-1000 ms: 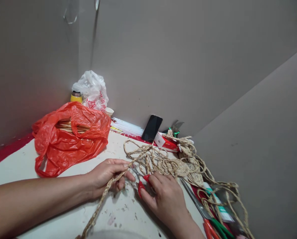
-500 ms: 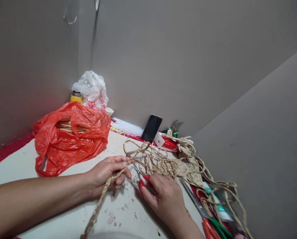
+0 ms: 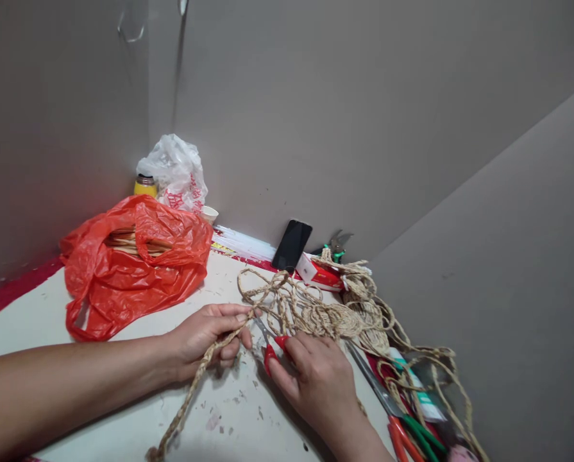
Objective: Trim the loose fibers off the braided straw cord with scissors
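Observation:
My left hand (image 3: 214, 333) pinches a braided straw rope (image 3: 193, 382) between thumb and fingers. One end of the rope hangs toward the front of the table, while the other runs into a loose heap of braid (image 3: 332, 319) behind my hands. In my right hand (image 3: 315, 372) is a small pair of scissors with red handles (image 3: 270, 357), thumb and fingers in the loops. The scissor blades point at the braid beside my left fingertips; the handles are apart. Whether the tips touch the braid, I cannot make out.
A red plastic bag (image 3: 137, 282) with flat tan pieces lies at left, before a white bag (image 3: 176, 170) and yellow jar (image 3: 145, 186). A phone (image 3: 292, 246) leans at the back near pruning shears (image 3: 338, 246). Large scissors (image 3: 380, 391) lie at right. Scraps dot the white table (image 3: 137, 401).
The scissor handles have spread a little wider, and the blades show more clearly beside the braid. My left hand keeps its pinch. The whole view has shifted slightly.

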Available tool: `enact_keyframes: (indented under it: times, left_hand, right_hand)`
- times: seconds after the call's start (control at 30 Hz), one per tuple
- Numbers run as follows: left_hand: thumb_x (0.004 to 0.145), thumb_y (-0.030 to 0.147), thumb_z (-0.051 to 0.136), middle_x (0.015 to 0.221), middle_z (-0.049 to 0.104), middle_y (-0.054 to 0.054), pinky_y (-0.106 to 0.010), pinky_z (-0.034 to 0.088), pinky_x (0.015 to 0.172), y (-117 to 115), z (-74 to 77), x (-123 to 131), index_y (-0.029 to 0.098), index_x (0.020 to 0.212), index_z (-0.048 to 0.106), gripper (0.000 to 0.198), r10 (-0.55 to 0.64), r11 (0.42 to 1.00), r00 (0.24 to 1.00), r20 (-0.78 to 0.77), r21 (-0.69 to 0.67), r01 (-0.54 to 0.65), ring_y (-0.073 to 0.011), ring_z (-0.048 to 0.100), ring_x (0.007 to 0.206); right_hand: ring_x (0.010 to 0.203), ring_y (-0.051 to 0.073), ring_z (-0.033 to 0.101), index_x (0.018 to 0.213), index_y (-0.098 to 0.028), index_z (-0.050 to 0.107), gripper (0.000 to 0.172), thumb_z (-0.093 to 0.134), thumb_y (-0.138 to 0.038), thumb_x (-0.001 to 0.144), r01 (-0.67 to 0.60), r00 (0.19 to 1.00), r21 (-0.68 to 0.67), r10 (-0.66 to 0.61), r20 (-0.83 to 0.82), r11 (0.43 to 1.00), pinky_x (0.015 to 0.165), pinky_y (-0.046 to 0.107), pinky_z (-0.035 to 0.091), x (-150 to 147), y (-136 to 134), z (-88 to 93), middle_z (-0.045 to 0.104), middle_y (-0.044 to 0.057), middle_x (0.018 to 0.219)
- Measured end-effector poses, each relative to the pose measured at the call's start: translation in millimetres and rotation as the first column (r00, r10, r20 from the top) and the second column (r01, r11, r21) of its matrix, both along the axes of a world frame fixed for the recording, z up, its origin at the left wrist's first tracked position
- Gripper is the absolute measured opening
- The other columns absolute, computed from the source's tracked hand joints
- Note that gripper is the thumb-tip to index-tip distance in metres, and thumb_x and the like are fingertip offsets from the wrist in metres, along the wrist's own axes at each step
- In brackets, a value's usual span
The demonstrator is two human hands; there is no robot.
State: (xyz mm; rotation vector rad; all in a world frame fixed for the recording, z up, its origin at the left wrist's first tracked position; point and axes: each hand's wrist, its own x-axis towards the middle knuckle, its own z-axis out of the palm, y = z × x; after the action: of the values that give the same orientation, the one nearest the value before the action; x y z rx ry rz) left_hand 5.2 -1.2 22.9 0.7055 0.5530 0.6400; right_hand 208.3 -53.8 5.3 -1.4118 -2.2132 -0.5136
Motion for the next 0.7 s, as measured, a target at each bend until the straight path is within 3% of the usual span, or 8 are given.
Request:
enact_keyframes:
  times: [0.23, 0.7]
  left_hand:
    - [0.079, 0.039, 0.065, 0.063, 0.065, -0.001, -0.017, 0.028, 0.036, -6.6, -15.2, 4.9, 0.012, 0.099, 0.06, 0.033, 0.083, 0.979, 0.991, -0.102, 0.193, -0.062, -0.0046, 0.043, 0.036]
    - [0.075, 0.038, 0.069, 0.06, 0.065, -0.001, -0.017, 0.028, 0.037, -5.3, -5.7, 3.3, 0.011, 0.094, 0.061, 0.034, 0.133, 0.978, 0.978, -0.163, 0.18, -0.103, -0.0047, 0.042, 0.036]
  right_hand:
    - [0.05, 0.013, 0.043, 0.059, -0.02, 0.05, 0.024, 0.054, -0.028, 0.081, -0.039, 0.997, 0.01, 0.04, -0.065, 0.999, 0.059, 0.029, 0.025, -10.2, -1.0, -3.5, 0.05, -0.002, 0.052]
    - [0.046, 0.01, 0.037, 0.055, -0.02, 0.047, 0.03, 0.052, -0.022, 0.084, -0.127, 0.981, -0.01, 0.124, -0.15, 0.992, 0.055, 0.027, 0.025, -10.2, -3.1, -5.9, 0.046, -0.004, 0.048]
